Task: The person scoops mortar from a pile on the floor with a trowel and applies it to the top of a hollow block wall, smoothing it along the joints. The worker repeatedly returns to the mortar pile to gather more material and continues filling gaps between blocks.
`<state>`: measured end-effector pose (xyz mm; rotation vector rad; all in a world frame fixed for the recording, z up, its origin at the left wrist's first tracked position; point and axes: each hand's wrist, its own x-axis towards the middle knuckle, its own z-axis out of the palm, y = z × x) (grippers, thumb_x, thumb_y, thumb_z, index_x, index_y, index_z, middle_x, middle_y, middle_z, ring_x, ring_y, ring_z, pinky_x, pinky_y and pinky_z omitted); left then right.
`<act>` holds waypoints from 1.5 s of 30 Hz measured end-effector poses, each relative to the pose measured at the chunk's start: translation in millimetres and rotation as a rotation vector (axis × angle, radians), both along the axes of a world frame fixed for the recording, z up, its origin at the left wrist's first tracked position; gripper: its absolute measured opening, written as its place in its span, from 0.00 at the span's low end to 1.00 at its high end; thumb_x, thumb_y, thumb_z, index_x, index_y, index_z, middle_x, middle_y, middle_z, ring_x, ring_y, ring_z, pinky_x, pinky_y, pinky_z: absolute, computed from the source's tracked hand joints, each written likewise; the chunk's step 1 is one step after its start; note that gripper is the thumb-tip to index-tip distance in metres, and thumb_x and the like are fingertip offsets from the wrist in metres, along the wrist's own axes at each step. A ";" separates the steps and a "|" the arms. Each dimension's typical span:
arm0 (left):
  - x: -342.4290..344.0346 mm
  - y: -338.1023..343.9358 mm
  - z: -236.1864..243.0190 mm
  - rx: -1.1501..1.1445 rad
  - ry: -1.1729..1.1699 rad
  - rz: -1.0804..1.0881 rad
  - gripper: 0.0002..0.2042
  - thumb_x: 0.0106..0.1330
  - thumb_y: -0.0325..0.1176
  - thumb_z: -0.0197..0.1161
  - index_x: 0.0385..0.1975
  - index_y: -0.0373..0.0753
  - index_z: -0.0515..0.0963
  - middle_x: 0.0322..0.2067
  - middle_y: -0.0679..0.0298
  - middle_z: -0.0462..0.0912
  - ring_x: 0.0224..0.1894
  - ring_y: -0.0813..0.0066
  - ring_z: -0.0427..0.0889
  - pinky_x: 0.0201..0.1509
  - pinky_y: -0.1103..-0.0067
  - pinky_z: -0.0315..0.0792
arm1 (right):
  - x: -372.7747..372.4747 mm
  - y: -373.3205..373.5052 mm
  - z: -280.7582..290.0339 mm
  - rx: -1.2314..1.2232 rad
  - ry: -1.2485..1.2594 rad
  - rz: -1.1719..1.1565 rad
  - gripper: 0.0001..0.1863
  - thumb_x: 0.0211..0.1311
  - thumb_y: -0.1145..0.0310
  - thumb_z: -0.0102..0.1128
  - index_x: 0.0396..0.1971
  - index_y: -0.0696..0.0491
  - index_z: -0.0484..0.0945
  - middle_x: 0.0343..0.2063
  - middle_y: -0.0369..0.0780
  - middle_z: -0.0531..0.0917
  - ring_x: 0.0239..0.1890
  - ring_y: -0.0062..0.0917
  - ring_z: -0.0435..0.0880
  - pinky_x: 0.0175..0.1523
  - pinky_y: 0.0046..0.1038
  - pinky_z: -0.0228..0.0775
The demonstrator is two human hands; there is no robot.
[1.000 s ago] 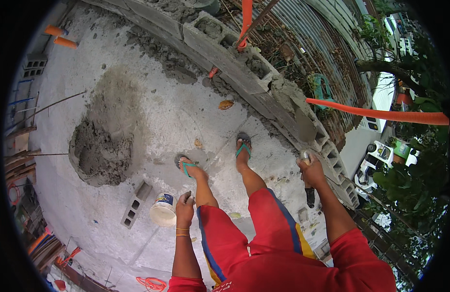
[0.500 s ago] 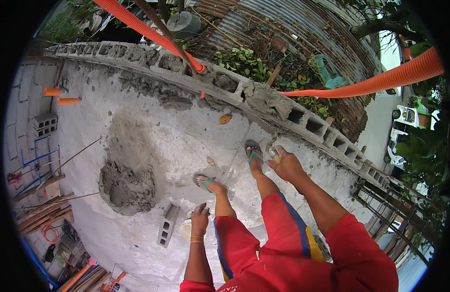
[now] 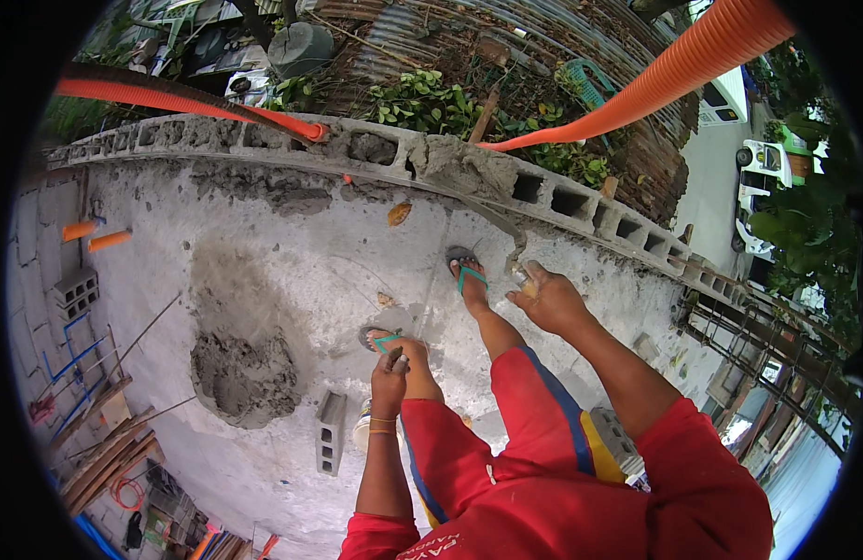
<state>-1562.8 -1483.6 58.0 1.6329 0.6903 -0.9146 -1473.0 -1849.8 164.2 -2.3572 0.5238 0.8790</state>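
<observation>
My right hand (image 3: 555, 301) is closed around the handle of a trowel (image 3: 490, 217), whose blade reaches toward the inner side of a low hollow-block wall (image 3: 581, 217). Wet mortar (image 3: 464, 168) lies on top of that wall just beyond the blade. My left hand (image 3: 390, 381) hangs near my left knee with its fingers drawn together, and nothing shows in it. Partly hidden behind that forearm stands a small white bucket (image 3: 361, 431). A heap of wet mortar (image 3: 245, 378) sits on the floor to the left.
A loose hollow block (image 3: 331, 432) lies near the bucket. Orange corrugated conduits (image 3: 651, 79) rise from the wall and cross overhead. Wood scraps (image 3: 110, 467) and thin rods are at the left. Beyond the wall are plants (image 3: 422, 103), rusty roofing sheets (image 3: 394, 42) and vehicles (image 3: 763, 191).
My left hand has risen from beside the bucket toward the knee. My right hand has lowered slightly in relation to the wall, and the trowel blade shows more clearly. The view has shifted.
</observation>
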 end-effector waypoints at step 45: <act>-73.6 108.2 -13.5 0.098 0.092 0.166 0.21 0.72 0.33 0.59 0.60 0.27 0.76 0.51 0.52 0.84 0.43 0.68 0.85 0.48 0.75 0.79 | 74.9 86.0 1.8 -0.147 -0.083 0.135 0.35 0.67 0.57 0.63 0.63 0.70 0.69 0.50 0.65 0.81 0.53 0.58 0.81 0.59 0.47 0.75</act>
